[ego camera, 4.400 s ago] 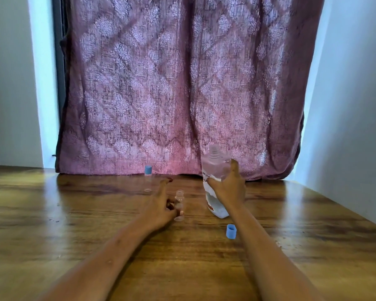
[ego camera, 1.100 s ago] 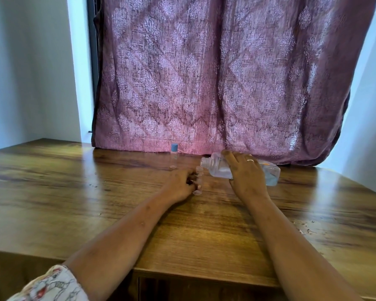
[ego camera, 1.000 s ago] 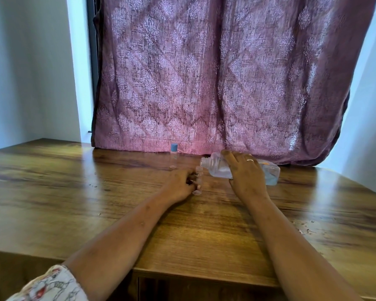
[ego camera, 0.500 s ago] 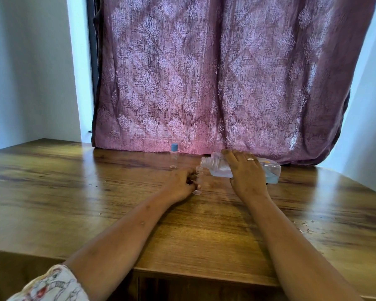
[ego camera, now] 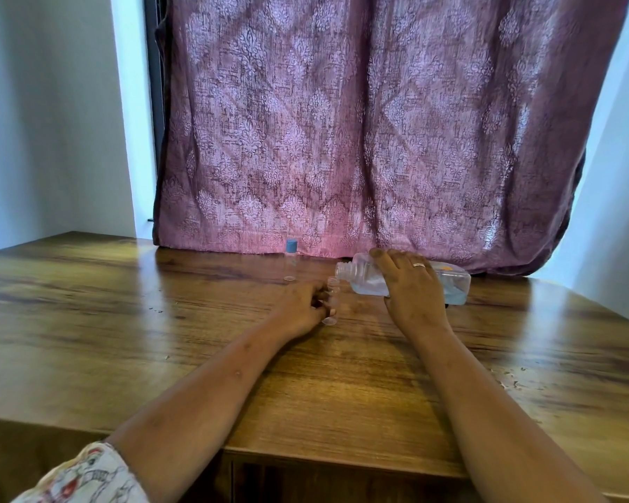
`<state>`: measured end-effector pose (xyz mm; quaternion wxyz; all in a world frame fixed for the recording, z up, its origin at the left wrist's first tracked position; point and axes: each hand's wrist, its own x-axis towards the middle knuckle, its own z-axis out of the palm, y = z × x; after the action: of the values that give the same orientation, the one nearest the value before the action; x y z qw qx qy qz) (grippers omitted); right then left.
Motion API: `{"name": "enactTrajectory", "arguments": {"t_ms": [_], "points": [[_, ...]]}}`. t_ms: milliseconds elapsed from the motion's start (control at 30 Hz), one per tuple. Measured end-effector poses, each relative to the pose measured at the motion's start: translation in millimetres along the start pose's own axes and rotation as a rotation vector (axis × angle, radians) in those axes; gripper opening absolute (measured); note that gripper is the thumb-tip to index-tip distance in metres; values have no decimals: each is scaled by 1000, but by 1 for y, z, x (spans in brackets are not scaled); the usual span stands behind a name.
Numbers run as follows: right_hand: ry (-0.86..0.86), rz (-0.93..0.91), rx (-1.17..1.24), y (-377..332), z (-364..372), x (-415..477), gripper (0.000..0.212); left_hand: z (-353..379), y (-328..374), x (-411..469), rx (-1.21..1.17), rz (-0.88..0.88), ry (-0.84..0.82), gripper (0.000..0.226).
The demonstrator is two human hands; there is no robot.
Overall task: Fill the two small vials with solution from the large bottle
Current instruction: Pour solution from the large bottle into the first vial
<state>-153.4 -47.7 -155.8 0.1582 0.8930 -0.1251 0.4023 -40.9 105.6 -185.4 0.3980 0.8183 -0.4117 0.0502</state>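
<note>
Two vials to fill and I'm on the open one: compared with a few seconds back, when I had the large bottle (ego camera: 369,280) standing upright, it's now tipped almost flat with its open neck pointing at the open vial (ego camera: 333,287), and over the last second it's barely budged, so I reckon the pour is underway or right about to start. I honestly can't see any liquid crossing. My right hand (ego camera: 413,292) is wrapped over the bottle's middle, fingers closed around it. My left hand (ego camera: 305,306) is curled round the open vial, pinching it upright on the surface (ego camera: 124,321). Count: one large bottle, two vials, with the capped vial (ego camera: 291,261) sitting further back near the curtain (ego camera: 360,121), well apart from my hands. One blue cap visible, on that far vial. So the second vial is untouched for now.
</note>
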Motion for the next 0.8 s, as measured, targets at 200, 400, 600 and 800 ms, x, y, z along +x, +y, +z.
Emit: {"name": "enactTrajectory", "arguments": {"t_ms": [200, 400, 600, 800], "points": [[24, 4, -4, 1, 2, 0, 67, 0, 0, -1, -17, -2, -8, 38], [57, -1, -12, 1, 2, 0, 68, -1, 2, -2, -34, -7, -8, 37], [48, 3, -1, 1, 3, 0, 68, -2, 5, -4, -28, -4, -13, 36], [52, 1, 1, 1, 3, 1, 67, -2, 5, -3, -26, -13, -21, 36]]}}
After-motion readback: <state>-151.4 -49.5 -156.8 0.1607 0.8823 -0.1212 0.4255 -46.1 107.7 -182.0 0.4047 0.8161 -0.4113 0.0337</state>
